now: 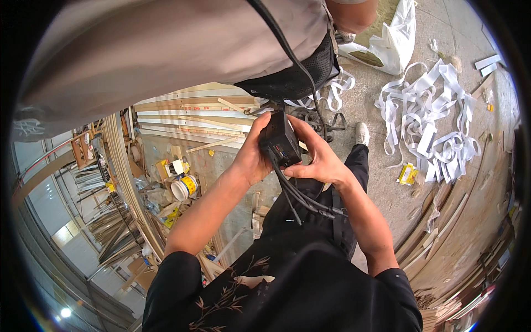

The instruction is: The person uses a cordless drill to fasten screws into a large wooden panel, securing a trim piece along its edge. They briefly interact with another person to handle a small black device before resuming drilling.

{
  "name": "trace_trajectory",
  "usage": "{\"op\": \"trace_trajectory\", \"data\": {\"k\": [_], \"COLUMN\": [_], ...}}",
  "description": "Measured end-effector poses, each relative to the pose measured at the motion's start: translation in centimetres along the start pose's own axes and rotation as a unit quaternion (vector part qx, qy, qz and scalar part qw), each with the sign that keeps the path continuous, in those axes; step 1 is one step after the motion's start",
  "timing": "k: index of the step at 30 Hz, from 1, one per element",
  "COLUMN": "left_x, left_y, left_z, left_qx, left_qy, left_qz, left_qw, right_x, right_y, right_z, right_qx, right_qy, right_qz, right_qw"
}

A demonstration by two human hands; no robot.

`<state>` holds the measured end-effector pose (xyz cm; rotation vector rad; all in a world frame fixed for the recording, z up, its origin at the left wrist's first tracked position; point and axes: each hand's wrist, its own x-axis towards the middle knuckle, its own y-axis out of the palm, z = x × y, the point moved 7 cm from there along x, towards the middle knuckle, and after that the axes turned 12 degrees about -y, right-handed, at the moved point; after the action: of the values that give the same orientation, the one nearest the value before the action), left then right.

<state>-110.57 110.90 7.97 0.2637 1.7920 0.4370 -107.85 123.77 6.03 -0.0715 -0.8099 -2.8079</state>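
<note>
Head view: nearest, black cables (301,200) hang from the near end of a black box-shaped electronic device (276,135), with connector ends dangling. Both hands grip it between them: the left hand (251,160) wraps its left side, and the right hand (319,160) braces its right side, thumb at the near corner. The device appears already secured in hand; visible cable ends look not yet joined to anything. Farther right lie tangled white strips (426,141); at the far side hangs a co-worker's black mesh bag (298,77).
</note>
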Motion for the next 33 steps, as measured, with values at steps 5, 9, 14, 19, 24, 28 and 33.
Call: {"op": "trace_trajectory", "data": {"k": [5, 9, 14, 19, 24, 28, 33], "left_x": [-0.5, -0.5, -0.5, 0.6, 2.7, 0.5, 4.4], "left_y": [0.1, -0.2, -0.4, -0.8, -3.4, -0.5, -1.1], "left_z": [-0.1, -0.1, -0.1, 1.5, 0.2, -3.8, -5.0], "left_qx": [0.000, -0.003, 0.040, 0.076, 0.176, 0.556, 0.679], "left_qy": [0.011, 0.024, 0.030, 0.031, 0.149, 0.493, 0.407], "left_qz": [-0.012, -0.007, 0.002, 0.002, -0.069, -0.247, -0.336], "left_qw": [1.000, 1.000, 0.999, 0.997, 0.971, 0.622, 0.510], "right_x": [0.1, 0.1, -0.3, -0.8, -0.1, -0.7, -1.9], "right_y": [0.5, 1.0, 0.8, -0.1, -1.9, -4.4, -4.2], "right_z": [0.0, 0.2, 0.9, 1.6, 1.9, 1.5, 0.7], "right_qx": [0.002, 0.000, -0.126, -0.141, -0.086, 0.025, 0.137], "right_qy": [0.009, 0.028, -0.007, 0.005, 0.018, 0.042, 0.049], "right_qz": [0.004, -0.005, 0.030, 0.056, -0.005, -0.110, -0.119], "right_qw": [1.000, 1.000, 0.992, 0.988, 0.996, 0.993, 0.982]}}
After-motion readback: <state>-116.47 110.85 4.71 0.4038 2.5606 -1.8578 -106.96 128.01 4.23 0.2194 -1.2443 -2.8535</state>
